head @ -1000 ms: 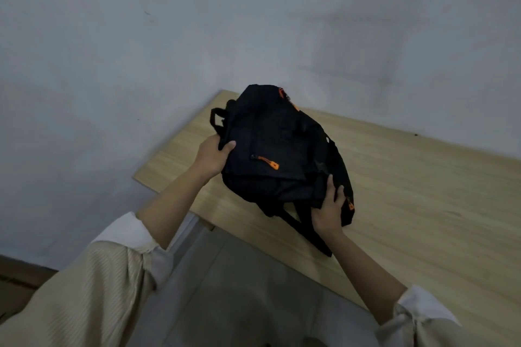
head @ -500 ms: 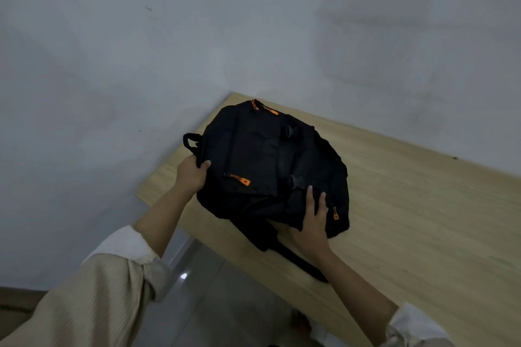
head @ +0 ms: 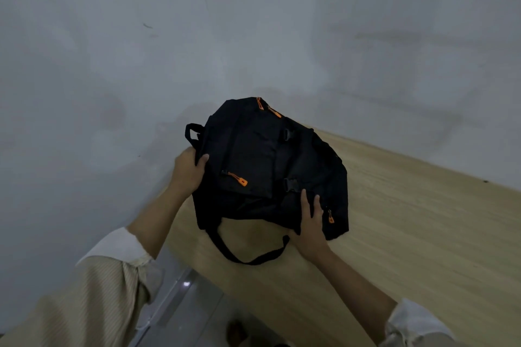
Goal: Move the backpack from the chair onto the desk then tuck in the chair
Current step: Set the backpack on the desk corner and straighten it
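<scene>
A black backpack (head: pixel 262 160) with orange zipper pulls lies flat on the light wooden desk (head: pixel 408 220), in the desk's far left corner against the wall. My left hand (head: pixel 187 170) grips its left edge just below the top carry loop. My right hand (head: pixel 311 225) holds its near right edge, fingers lying on the fabric. One black shoulder strap (head: pixel 245 258) loops out over the desk toward me. The chair is not in view.
Grey walls (head: pixel 112 65) meet behind the desk's corner. Grey tiled floor (head: pixel 180 315) shows below the desk's near edge, between my arms. A foot is faintly visible at the bottom.
The backpack has slid farther onto the desk toward the corner and settled flat. Its shoulder strap now lies looped on the desktop. Both hands stay on its edges.
</scene>
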